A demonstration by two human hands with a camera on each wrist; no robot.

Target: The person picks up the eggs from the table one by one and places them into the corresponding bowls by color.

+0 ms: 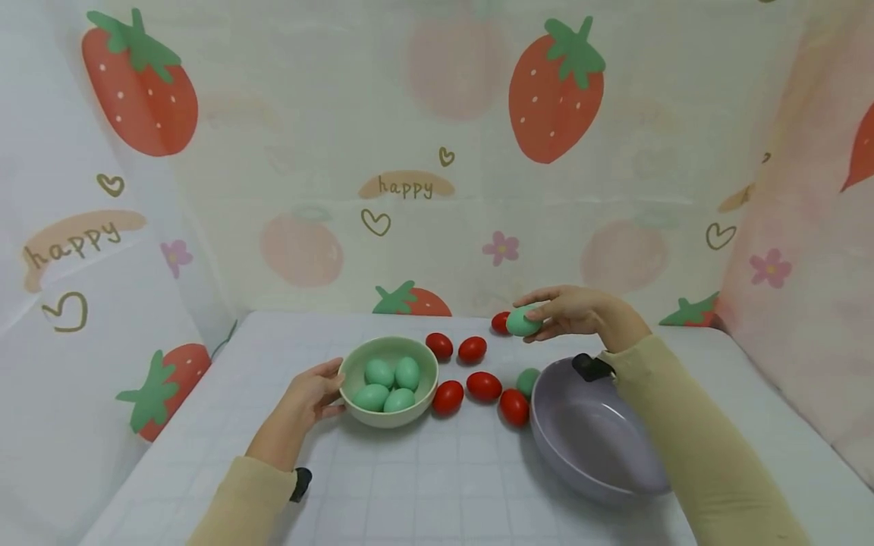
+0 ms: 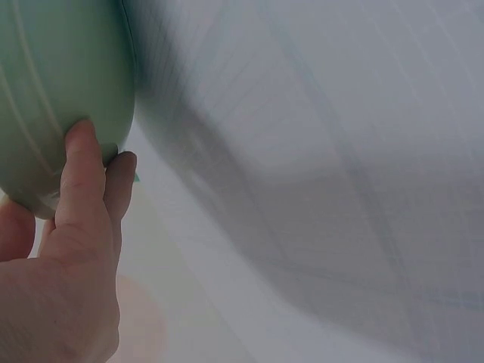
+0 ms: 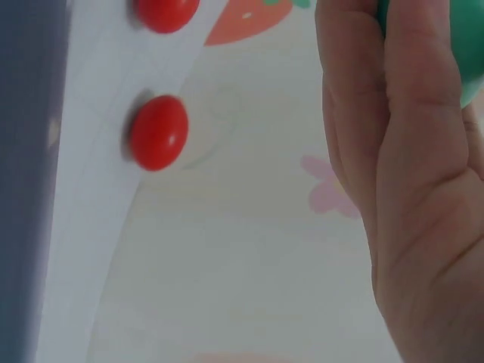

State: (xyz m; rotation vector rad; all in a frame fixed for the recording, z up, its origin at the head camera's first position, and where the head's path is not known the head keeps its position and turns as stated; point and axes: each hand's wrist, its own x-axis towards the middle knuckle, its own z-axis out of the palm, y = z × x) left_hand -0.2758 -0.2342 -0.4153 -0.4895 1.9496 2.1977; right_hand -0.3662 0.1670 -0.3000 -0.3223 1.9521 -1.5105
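Observation:
My left hand (image 1: 310,396) holds the left side of a pale green bowl (image 1: 391,418), its fingers against the outer wall in the left wrist view. Several green eggs (image 1: 372,397) lie inside that bowl. In the head view, my right hand (image 1: 573,309) pinches another green egg (image 1: 523,321) above the far part of the table, beyond a purple bowl (image 1: 601,432). The same egg (image 3: 469,45) shows partly behind the fingers in the right wrist view. One more green egg (image 1: 529,381) rests by the purple bowl's left rim.
Several red eggs (image 1: 484,387) are scattered on the white table (image 1: 396,485) between the two bowls and toward the back. One red egg (image 1: 501,323) is partly hidden behind the held green egg. A strawberry-printed curtain (image 1: 307,152) hangs behind the table and at both sides.

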